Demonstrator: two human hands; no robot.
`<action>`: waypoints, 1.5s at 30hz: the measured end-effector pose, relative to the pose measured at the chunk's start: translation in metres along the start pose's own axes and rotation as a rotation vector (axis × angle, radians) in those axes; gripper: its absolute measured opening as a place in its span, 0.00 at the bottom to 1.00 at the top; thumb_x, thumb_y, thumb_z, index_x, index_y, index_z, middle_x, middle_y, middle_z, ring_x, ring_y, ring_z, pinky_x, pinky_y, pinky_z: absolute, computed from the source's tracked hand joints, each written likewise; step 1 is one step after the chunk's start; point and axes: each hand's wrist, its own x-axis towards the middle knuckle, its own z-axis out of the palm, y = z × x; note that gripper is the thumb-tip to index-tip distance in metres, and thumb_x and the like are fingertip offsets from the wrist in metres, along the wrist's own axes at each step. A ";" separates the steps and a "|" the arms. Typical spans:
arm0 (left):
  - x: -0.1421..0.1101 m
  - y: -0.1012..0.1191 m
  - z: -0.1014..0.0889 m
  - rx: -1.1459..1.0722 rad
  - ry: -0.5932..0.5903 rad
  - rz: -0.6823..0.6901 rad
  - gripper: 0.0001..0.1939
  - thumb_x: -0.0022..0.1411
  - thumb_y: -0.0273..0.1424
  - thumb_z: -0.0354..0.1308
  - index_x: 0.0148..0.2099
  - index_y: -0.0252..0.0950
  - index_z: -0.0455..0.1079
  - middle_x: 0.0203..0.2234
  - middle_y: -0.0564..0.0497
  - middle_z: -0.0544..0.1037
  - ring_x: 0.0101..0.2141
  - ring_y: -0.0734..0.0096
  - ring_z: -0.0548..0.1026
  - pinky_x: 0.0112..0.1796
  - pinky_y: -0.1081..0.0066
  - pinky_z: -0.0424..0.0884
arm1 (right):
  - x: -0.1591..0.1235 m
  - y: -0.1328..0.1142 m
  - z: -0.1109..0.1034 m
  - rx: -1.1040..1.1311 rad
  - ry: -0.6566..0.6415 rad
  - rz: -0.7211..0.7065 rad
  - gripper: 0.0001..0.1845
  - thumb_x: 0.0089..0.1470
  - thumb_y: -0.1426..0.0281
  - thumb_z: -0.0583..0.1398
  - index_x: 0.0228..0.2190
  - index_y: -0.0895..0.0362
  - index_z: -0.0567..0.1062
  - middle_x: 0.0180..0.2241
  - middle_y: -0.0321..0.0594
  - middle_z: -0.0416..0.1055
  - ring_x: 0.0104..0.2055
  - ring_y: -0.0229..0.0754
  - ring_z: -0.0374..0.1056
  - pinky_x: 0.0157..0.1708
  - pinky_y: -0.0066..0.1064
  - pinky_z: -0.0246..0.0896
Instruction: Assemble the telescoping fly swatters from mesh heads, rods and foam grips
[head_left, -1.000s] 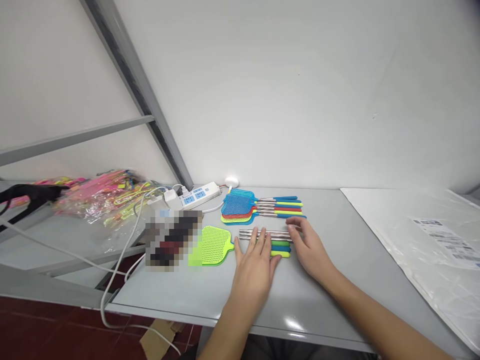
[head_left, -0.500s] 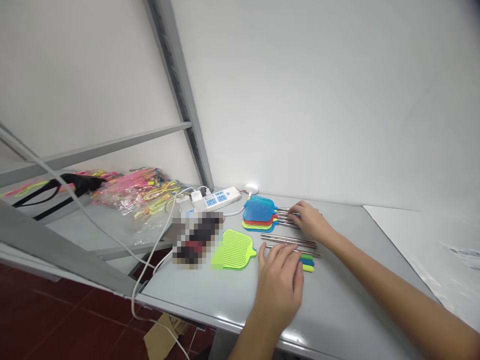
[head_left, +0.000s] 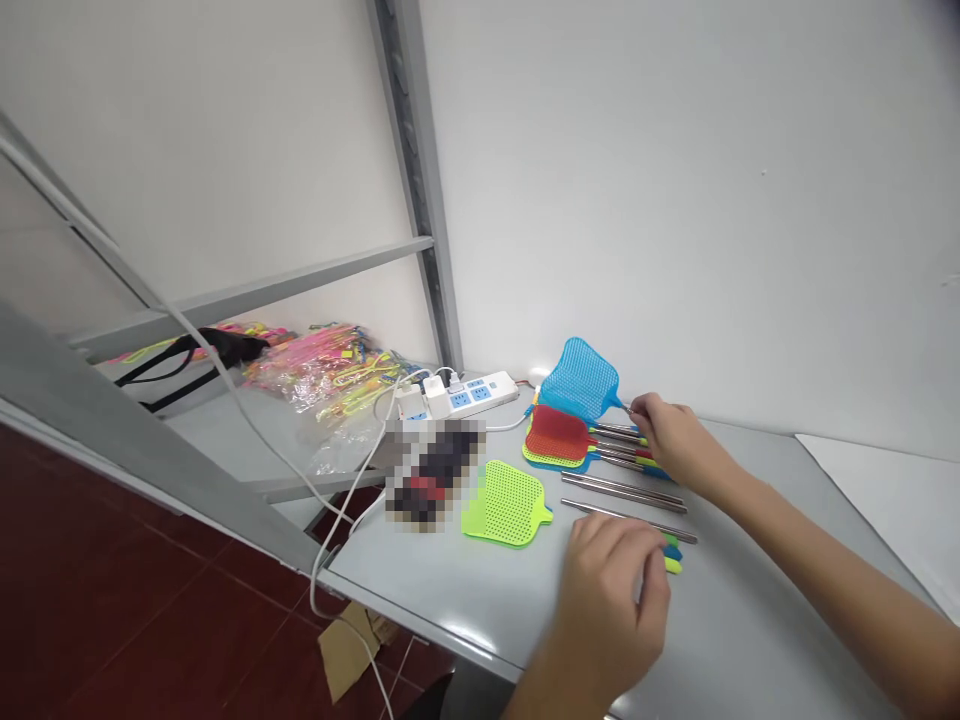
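My right hand (head_left: 679,440) is closed on the handle of a blue fly swatter (head_left: 580,380), whose head is lifted and tilted up above a stack of swatters with a red one (head_left: 556,434) on top. My left hand (head_left: 615,590) rests on the grey table (head_left: 487,600) with fingers curled loosely; whether it holds anything is hidden. It lies over the handles of a lime green swatter (head_left: 508,490) and others. Two metal rods (head_left: 622,492) lie between my hands.
A white power strip (head_left: 465,395) with plugs and cables sits by the wall. Bags of pink and yellow items (head_left: 330,365) lie at the left, beside a black strap (head_left: 217,345). A grey metal frame (head_left: 420,180) rises behind. A clear plastic sheet (head_left: 892,500) lies at the right.
My right hand has gripped the blue swatter's handle and raised it off the stack. My left hand has slid back along the handles toward me. The view has swung left.
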 end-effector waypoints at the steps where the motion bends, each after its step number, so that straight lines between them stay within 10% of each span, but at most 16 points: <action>1: 0.001 0.001 -0.002 -0.047 0.028 -0.029 0.11 0.64 0.24 0.49 0.45 0.37 0.71 0.38 0.46 0.78 0.39 0.62 0.72 0.42 0.61 0.66 | -0.006 -0.005 -0.011 0.018 0.007 0.017 0.17 0.66 0.60 0.44 0.42 0.54 0.68 0.28 0.40 0.73 0.28 0.45 0.67 0.31 0.36 0.57; 8: 0.004 0.004 -0.019 -0.568 0.281 -0.528 0.18 0.70 0.43 0.48 0.55 0.39 0.64 0.48 0.43 0.74 0.43 0.64 0.75 0.46 0.63 0.71 | -0.072 -0.061 -0.068 0.260 -0.086 -0.082 0.18 0.66 0.57 0.46 0.30 0.48 0.68 0.23 0.35 0.69 0.23 0.43 0.65 0.23 0.33 0.56; 15: -0.020 -0.006 -0.060 -0.813 0.374 -0.423 0.16 0.60 0.45 0.60 0.46 0.43 0.73 0.48 0.46 0.77 0.44 0.60 0.76 0.42 0.62 0.74 | -0.138 -0.112 -0.071 0.383 -0.282 -0.343 0.12 0.66 0.66 0.50 0.33 0.49 0.71 0.29 0.36 0.73 0.30 0.40 0.67 0.30 0.32 0.62; 19: -0.048 0.001 -0.078 -0.865 0.416 -0.199 0.13 0.57 0.42 0.64 0.27 0.39 0.74 0.25 0.52 0.77 0.32 0.68 0.75 0.42 0.65 0.73 | -0.158 -0.129 -0.062 0.268 -0.100 -0.480 0.11 0.65 0.71 0.52 0.35 0.53 0.73 0.27 0.37 0.70 0.27 0.39 0.65 0.25 0.31 0.58; 28: -0.054 0.053 -0.066 -0.817 1.039 -0.629 0.14 0.55 0.37 0.67 0.44 0.41 0.72 0.30 0.55 0.77 0.25 0.74 0.74 0.25 0.76 0.70 | -0.176 -0.111 -0.043 -0.033 0.381 -0.484 0.19 0.58 0.78 0.57 0.49 0.50 0.72 0.34 0.42 0.76 0.35 0.47 0.68 0.33 0.38 0.61; 32: -0.046 0.044 -0.078 -0.845 0.992 -0.622 0.09 0.57 0.36 0.65 0.37 0.37 0.71 0.23 0.57 0.72 0.19 0.77 0.69 0.21 0.76 0.67 | -0.171 -0.110 -0.047 0.020 0.389 -0.311 0.10 0.60 0.72 0.58 0.43 0.51 0.73 0.32 0.40 0.74 0.31 0.43 0.69 0.29 0.35 0.61; 40: -0.061 0.026 -0.064 -0.958 0.641 -0.654 0.15 0.59 0.41 0.64 0.40 0.35 0.69 0.22 0.55 0.72 0.20 0.77 0.68 0.23 0.75 0.68 | -0.143 -0.164 -0.050 0.452 -0.161 -0.182 0.08 0.63 0.62 0.55 0.37 0.49 0.73 0.32 0.36 0.75 0.32 0.41 0.71 0.29 0.31 0.64; 45: -0.057 0.006 -0.067 -1.057 0.713 -0.628 0.15 0.62 0.38 0.62 0.49 0.41 0.66 0.41 0.50 0.74 0.33 0.75 0.74 0.39 0.66 0.75 | -0.131 -0.158 -0.038 0.248 0.063 -0.418 0.12 0.64 0.71 0.53 0.45 0.51 0.74 0.27 0.36 0.71 0.26 0.37 0.66 0.23 0.28 0.55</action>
